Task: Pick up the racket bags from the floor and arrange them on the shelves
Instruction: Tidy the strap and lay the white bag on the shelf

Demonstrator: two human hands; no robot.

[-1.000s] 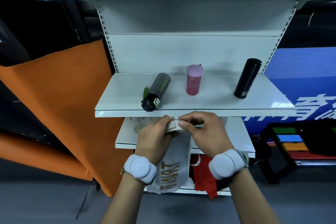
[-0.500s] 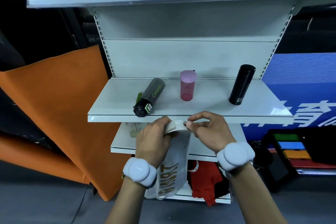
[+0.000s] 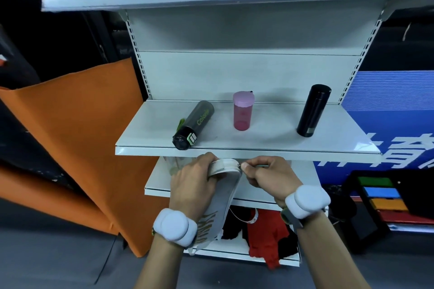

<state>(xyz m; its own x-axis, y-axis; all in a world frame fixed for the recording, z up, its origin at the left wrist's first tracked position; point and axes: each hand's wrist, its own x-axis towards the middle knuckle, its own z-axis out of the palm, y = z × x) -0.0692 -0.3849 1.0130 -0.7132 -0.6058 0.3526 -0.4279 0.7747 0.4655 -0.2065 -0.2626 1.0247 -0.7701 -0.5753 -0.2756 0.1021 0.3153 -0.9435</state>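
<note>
Moved: right hand (image 3: 267,175) has slid rightward off the racket bag (image 3: 222,197), pinching its zipper pull (image 3: 239,166).
Left hand (image 3: 192,183): clamps the bag's top, steadying it.
Shelf (image 3: 246,148): just above both hands.

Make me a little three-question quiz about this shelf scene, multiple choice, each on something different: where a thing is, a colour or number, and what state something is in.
1. Where is the pink cup?
A. On the floor
B. On the shelf, between the grey bottle and the black flask
C. In the person's hand

2. How many drink containers stand or lie on that shelf?
A. One
B. Three
C. Five

3. How is the grey bottle placed?
A. Lying on its side
B. Upright
C. Hanging from a hook

Answers:
1 B, the cup stands midway along the shelf with one container on each side.
2 B, a grey bottle, a pink cup and a black flask are there.
3 A, it lies flat with its cap toward the shelf's front edge, while the other two stand upright.
</note>
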